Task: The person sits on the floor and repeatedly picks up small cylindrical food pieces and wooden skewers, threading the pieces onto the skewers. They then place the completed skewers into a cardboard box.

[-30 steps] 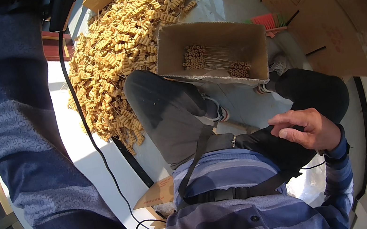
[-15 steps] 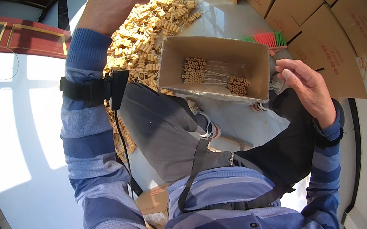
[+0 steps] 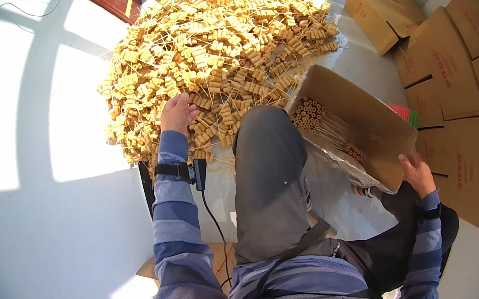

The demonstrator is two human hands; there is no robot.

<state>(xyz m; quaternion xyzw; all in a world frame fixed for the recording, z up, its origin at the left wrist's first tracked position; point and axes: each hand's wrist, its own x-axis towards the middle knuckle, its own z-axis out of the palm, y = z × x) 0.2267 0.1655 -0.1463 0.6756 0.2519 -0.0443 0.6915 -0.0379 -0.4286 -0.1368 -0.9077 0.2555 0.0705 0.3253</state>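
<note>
Tan skewers (image 3: 214,60) lie far left and in the box (image 3: 382,128), whose right edge the right hand (image 3: 420,177) grips; picking appears current, calling for a pinch, though the left hand (image 3: 175,116) shows no determinable hold.

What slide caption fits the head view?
Left hand at a heap of skewered tan pieces, right hand at an open carton.

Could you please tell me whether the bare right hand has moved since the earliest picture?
Yes, toward the open brown cardboard box: the bare right hand, earlier apart from it, is now at its right end.
</note>
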